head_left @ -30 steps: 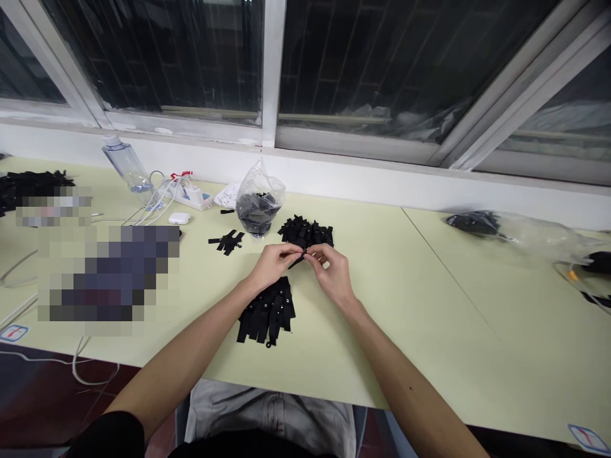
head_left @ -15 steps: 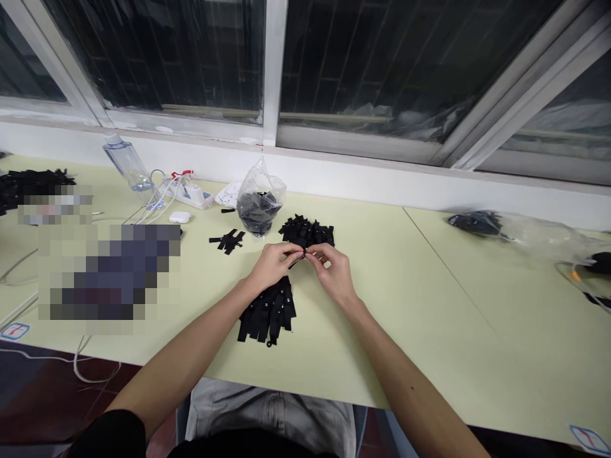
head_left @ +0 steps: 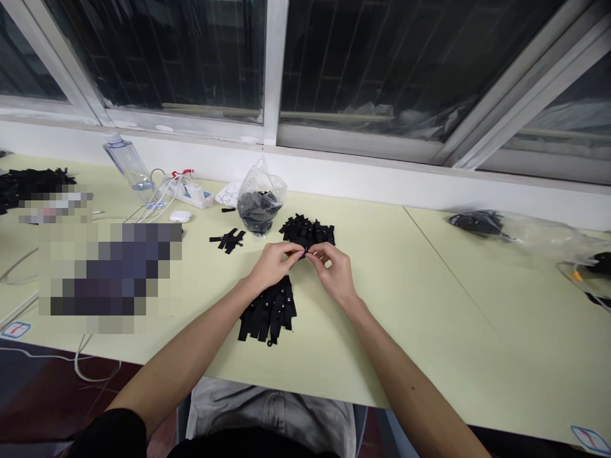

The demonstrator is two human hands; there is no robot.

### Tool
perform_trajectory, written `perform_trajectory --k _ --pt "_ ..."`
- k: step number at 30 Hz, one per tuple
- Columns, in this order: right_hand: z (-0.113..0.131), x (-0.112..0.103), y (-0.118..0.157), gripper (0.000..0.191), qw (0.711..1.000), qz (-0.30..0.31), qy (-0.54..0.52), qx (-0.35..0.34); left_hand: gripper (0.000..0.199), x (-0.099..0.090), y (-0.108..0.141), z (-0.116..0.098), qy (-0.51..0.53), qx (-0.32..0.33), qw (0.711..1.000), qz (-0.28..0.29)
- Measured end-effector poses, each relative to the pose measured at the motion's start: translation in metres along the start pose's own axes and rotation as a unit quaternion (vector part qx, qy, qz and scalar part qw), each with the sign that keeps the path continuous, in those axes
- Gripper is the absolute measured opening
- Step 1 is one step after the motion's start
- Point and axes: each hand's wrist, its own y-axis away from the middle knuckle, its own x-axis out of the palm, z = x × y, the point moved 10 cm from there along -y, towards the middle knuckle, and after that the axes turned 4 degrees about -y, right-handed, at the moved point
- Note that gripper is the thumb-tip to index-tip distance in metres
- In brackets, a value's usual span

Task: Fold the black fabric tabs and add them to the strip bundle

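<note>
My left hand (head_left: 274, 262) and my right hand (head_left: 333, 267) meet fingertip to fingertip over the pale yellow table (head_left: 429, 318). Both pinch a small black piece (head_left: 305, 252), mostly hidden by the fingers. Just behind them lies a pile of black strips (head_left: 308, 230). Nearer to me, partly under my left wrist, black strips with small shiny dots (head_left: 270, 312) are fanned out. A few loose black strips (head_left: 228, 240) lie to the left. A clear plastic bag (head_left: 260, 207) holding black pieces stands behind.
At the left are a bottle (head_left: 126, 162), a power strip (head_left: 191, 192) with white cables, a white case (head_left: 180, 217) and a blurred dark object (head_left: 114, 267). A plastic bag (head_left: 534, 232) lies at the back right, below the window.
</note>
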Motion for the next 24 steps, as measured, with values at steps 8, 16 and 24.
perform_trajectory --k 8,16,24 --pt "-0.001 0.002 -0.001 0.01 1.0 0.019 0.001 0.003 0.02 0.002 0.0 -0.001 0.001 0.001 1.0 0.011" --pt "0.002 0.005 -0.001 0.007 0.999 0.041 0.007 -0.016 0.022 0.008 0.001 -0.003 -0.015 0.018 0.999 0.046" --pt "0.01 0.011 0.003 0.016 0.994 0.063 0.046 -0.07 0.019 0.008 0.002 -0.003 0.01 0.0 0.999 0.036"
